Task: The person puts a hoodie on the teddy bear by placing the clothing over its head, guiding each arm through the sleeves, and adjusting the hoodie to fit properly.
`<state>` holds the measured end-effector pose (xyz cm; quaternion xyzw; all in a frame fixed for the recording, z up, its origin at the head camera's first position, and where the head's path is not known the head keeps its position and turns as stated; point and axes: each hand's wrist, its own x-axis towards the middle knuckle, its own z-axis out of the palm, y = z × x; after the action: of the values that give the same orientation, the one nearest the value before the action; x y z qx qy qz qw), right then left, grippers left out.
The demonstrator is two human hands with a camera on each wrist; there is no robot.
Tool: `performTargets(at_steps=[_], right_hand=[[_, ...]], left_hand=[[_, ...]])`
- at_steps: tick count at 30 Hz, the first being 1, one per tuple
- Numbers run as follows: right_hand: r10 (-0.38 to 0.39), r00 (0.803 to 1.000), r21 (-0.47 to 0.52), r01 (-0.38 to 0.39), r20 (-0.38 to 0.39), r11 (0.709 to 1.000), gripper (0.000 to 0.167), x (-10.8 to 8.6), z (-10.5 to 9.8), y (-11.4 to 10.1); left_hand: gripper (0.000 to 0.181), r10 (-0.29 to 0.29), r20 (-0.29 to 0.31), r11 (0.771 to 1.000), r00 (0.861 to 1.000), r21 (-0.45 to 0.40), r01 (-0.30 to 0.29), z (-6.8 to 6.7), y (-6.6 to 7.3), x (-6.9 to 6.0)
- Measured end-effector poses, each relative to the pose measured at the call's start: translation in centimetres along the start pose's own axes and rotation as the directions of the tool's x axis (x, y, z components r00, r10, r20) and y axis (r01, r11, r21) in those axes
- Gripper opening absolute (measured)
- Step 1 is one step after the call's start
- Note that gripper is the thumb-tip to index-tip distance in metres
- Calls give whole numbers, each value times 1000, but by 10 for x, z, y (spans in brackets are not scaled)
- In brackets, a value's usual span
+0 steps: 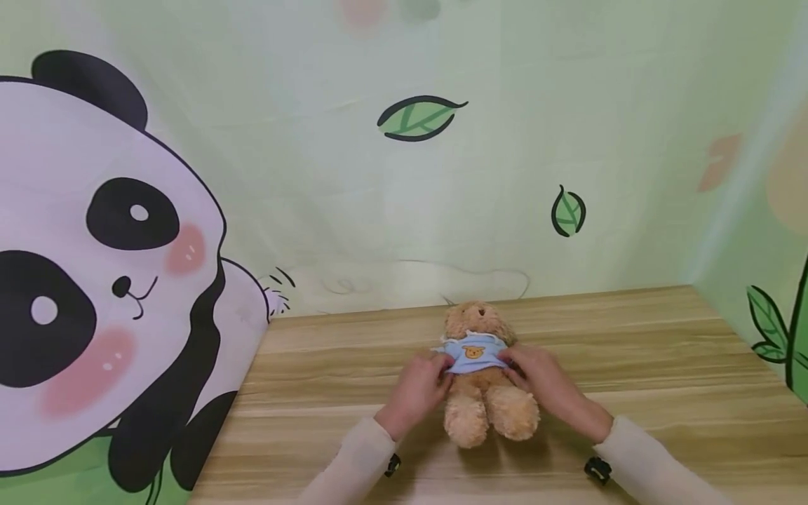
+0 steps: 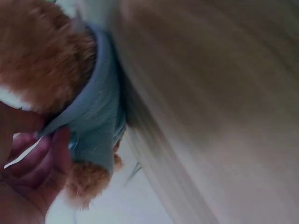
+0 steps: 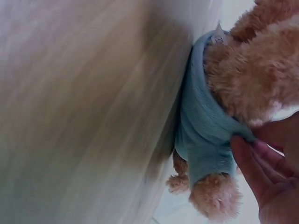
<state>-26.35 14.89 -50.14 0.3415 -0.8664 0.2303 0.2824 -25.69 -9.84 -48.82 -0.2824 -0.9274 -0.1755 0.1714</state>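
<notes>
A light-brown teddy bear (image 1: 467, 421) lies on its back on the wooden table, feet toward me. It wears a small blue shirt (image 1: 463, 363) with a bear-face print on the chest. At the bear's left side in the head view, my left hand (image 1: 416, 386) pinches the shirt's hem; the left wrist view shows thumb and fingers on the blue cloth (image 2: 96, 121). Opposite it, my right hand (image 1: 546, 382) pinches the hem on the other side, its thumb and finger closed on the fabric (image 3: 212, 123) in the right wrist view. A white tag (image 3: 218, 36) sticks out at the hem there.
The wood-grain table (image 1: 663, 365) stretches to both sides of the bear. Behind it hangs a pale green backdrop (image 1: 315, 175) with printed leaves, and a large printed panda (image 1: 63, 161) fills the left. Both sleeves carry dark wrist straps (image 1: 597, 470).
</notes>
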Motion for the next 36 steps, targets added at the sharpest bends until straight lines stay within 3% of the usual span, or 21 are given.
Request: performTargets(at_steps=[5,8,11,14,18,21,25,31,33,36], right_hand=[[11,1000,-17,-11,-7,1000,24,-4,3,-4],[47,999,-9,-47,7,999,23,-6,3,-7],[30,1000,-2,-30,3,1000,21,-7,3,-8],[-29,1000,20,29,-3,999,19,-8,2,-8],[-60,998,89,57,34,994,9,-9,-1,-8],[-30,997,107,23,65,994,3,-7,-3,-9],[26,998,52,-29,52,998,6,0,-2,-10],[110,993,9,-110,31,994,13,8,3,-8],[122,992,8,-122,45,992,15,9,5,-7],[143,986,17,-145,81,989,31,7,6,-6]], left_hand=[[17,43,-91,998,995,54,-38,6,2,-5],[14,64,-108,997,992,40,-60,8,1,-8],[9,117,-103,993,988,34,-114,8,-1,-10],[11,154,-55,988,987,24,-153,6,-4,-12],[16,136,34,991,990,1,-136,-1,-5,-13],[20,89,75,996,993,-4,-89,-6,-2,-11],[17,39,77,999,996,22,-40,-10,0,-3],[21,94,68,994,993,44,-97,-9,-5,17],[30,120,107,992,987,18,-122,-8,-8,21],[45,136,199,991,971,-41,-130,-5,-14,23]])
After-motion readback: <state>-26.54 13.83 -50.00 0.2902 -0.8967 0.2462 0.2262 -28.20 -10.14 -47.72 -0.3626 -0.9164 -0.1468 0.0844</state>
